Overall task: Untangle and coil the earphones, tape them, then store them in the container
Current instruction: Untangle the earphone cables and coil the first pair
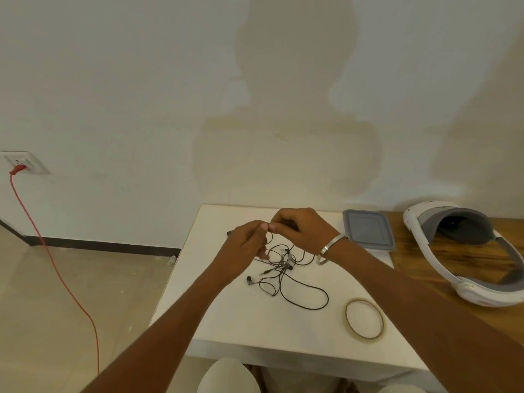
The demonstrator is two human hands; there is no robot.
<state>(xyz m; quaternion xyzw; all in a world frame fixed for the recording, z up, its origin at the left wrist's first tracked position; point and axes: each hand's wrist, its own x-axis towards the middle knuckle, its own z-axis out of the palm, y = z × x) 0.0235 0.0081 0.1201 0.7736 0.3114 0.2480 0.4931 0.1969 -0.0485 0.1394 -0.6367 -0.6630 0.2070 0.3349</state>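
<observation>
untangling under way, cord lifted off the table

the job is at its first step. the black earphones lie in a loose knot near the middle of the white table, and part of the cord is raised between the two hands. the left hand and the right hand meet above the tangle, at about twelve o'clock from it, fingertips almost touching. both are closed in a pinch on the thin cord; how much of it each one holds is too small to tell. a silver bangle sits on the right wrist.

below the hands, one earbud and the plug rest at about eight o'clock of the knot, and a long slack loop trails out toward five o'clock. the tape roll lies flat at five o'clock from the earphones, well apart, untouched. the container, lid on, sits at two o'clock, near the right wrist, at the seam where the wooden table begins. a white headset rests on that wood, out of the way.

nothing is coiled or taped yet, so most of the task remains. the next move, as i judge it, calls for drawing the pinched strands gently apart and feeding a free end back through the knot rather than tugging, since a hard pull would likely tighten it.
</observation>
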